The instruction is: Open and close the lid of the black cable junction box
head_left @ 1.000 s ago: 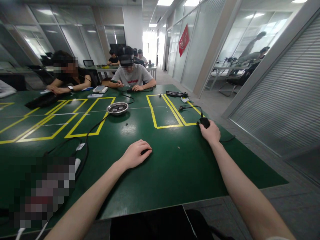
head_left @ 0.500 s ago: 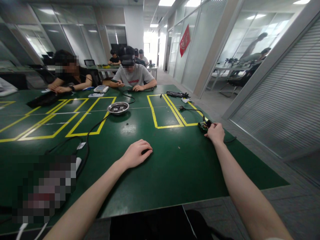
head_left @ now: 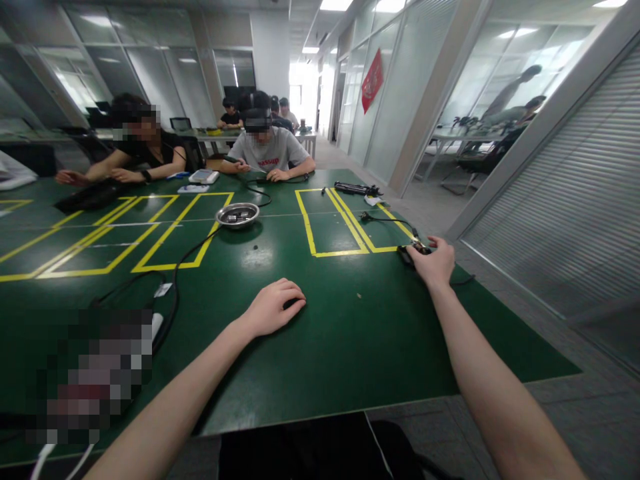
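Note:
At the table's right side my right hand grips a small black electronic device. Its thumb is on the near side and its fingers curve over the far side. Bare inner parts show at the top of the device, though their detail is too small to make out. A black cable with a plug runs up to it. My left hand rests on the green tabletop, thumb slightly apart from loosely bent fingers, with nothing visible in it.
A metal bowl holds several small metal parts. Yellow tape marks rectangles on the table. A folded black tripod-like object lies at the far edge. Black cables cross the left side. Two people sit opposite, one holding a tool.
My right hand has shifted its grip and tilted the device, so the green circuit board no longer shows. My left hand stays still. The person at far left has spread their hands apart.

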Tool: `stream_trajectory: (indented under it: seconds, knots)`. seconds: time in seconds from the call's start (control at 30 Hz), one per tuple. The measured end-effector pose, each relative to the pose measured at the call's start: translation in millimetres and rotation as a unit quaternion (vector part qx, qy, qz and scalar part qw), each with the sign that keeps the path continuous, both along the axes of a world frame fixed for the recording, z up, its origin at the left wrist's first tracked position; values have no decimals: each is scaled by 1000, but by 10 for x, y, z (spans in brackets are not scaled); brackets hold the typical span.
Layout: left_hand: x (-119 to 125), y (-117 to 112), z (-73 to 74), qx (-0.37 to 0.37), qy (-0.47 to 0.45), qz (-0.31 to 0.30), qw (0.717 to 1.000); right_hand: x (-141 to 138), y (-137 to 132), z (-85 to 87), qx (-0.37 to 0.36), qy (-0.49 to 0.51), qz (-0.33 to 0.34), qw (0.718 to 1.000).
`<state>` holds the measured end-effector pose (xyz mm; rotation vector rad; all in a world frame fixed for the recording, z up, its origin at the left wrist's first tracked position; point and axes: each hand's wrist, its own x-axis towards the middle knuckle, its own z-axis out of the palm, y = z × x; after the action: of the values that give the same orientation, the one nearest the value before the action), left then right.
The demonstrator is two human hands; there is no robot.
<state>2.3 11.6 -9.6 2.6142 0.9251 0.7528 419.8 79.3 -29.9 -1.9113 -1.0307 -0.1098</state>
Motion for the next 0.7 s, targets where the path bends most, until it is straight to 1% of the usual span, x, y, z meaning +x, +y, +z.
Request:
stream_trajectory:
  seconds: [0.1,0.17,0.2,0.27,0.37,0.43,0.57,0.7]
  knots:
    - [0,-4,1,0,0,0,1000,22,-18,8,27,-22,9,999]
    - [0,-8,7,-2,3,1,1000,19,-31,8,21,-30,10,999]
    - [0,-10,10,-3,4,2,1000,12,-35,5,7,-31,8,999]
    - [1,-13,17,-5,6,3,1000,-9,-43,0,-46,-28,-1,999]
    - [5,-13,24,-7,7,3,1000,-46,-57,10,-137,-24,-15,990]
    - [9,-12,24,-6,8,2,1000,-63,-69,31,-173,-35,-17,984]
    - [11,-11,20,-7,13,0,1000,-67,-77,56,-196,-56,-16,979]
    - [12,-16,22,-6,10,4,1000,-26,-53,-2,-202,-58,-33,977]
